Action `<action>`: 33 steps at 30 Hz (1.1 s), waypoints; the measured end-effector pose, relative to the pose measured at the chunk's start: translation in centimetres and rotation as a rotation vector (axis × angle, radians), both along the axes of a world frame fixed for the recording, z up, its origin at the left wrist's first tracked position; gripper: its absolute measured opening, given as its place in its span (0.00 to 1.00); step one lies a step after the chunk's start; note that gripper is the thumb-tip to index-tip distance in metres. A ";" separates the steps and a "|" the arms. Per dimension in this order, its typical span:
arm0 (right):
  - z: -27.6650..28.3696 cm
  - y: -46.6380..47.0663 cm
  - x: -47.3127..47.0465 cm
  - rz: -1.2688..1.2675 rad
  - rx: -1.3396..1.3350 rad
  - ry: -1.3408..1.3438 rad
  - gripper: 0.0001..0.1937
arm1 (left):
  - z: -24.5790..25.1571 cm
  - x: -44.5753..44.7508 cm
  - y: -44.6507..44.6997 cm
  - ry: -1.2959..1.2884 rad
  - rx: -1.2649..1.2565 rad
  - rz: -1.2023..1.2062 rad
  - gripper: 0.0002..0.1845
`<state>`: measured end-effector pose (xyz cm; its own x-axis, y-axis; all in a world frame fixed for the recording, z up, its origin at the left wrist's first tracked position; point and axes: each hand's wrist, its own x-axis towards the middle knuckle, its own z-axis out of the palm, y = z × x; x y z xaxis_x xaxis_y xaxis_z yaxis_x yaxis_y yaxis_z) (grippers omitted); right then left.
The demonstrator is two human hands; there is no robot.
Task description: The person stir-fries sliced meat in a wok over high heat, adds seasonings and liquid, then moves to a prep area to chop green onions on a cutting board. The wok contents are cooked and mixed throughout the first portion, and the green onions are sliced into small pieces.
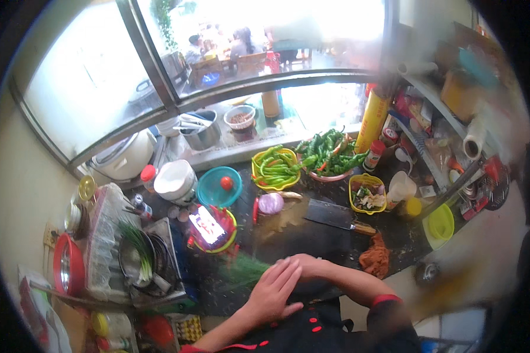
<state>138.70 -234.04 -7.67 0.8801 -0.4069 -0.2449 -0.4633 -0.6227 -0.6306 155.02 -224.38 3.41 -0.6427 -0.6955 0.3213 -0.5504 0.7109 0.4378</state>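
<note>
A blurred bunch of thin green leaves sticks out to the left of my hands, above the dark countertop. My right hand looks closed around it, though its fingers are mostly hidden. Laid across the front of that hand is my left hand, fingers straight and thumb apart. Beyond them a cleaver lies flat on the dark wet work surface. Near its blade are a peeled purple onion, a red chili and a pale root-like piece.
Left stand a lit phone on a basket of red chilies and a pan holding scallions. Behind are a teal bowl with a tomato and baskets of green peppers. A brown cloth lies right, below a yellow scrap basket.
</note>
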 end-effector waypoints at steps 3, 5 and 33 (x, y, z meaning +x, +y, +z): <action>-4.2 -0.4 -0.6 0.410 -0.324 -0.106 0.13 | -4.9 -5.5 -3.2 -0.313 0.314 0.230 0.59; -5.4 -0.4 -2.1 0.329 -0.077 -0.166 0.15 | -7.9 -7.1 -2.9 -0.162 0.487 0.388 0.61; -6.6 -2.9 -21.1 -0.820 -0.617 0.266 0.29 | -15.7 -5.8 -10.3 -0.379 0.239 0.695 0.25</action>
<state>117.57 -236.89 -14.32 0.2284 -0.9716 0.0623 -0.9635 -0.2347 -0.1289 149.23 -234.67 -12.33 -0.0757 -0.9964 -0.0376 -0.9709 0.0650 0.2303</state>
